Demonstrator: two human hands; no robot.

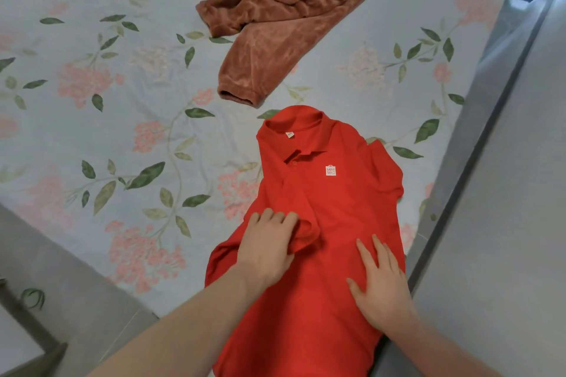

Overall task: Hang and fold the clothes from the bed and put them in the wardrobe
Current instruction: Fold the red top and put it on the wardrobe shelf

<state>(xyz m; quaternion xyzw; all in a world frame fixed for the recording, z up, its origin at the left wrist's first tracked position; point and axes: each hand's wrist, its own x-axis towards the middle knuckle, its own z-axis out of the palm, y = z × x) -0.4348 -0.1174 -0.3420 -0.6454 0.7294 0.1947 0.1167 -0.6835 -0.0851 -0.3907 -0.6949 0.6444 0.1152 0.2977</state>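
Both hands work the red polo shirt [330, 193], spread collar-far on the bed [92, 101]: left hand [269, 242] pinches the folded-in sleeve, right hand [379, 285] presses flat-fingered, seemingly steadying the fold.

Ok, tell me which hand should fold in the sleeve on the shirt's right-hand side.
Right hand, probably: it lies flat on the red polo shirt nearest that side, while the left hand grips the opposite folded sleeve.

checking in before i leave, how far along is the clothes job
Early. Nothing visibly finished. In hand: the red polo shirt lies face up, left hand gripping its folded-in sleeve, right hand flat on the front. Left: the brown fleece garment lies crumpled on the bed.
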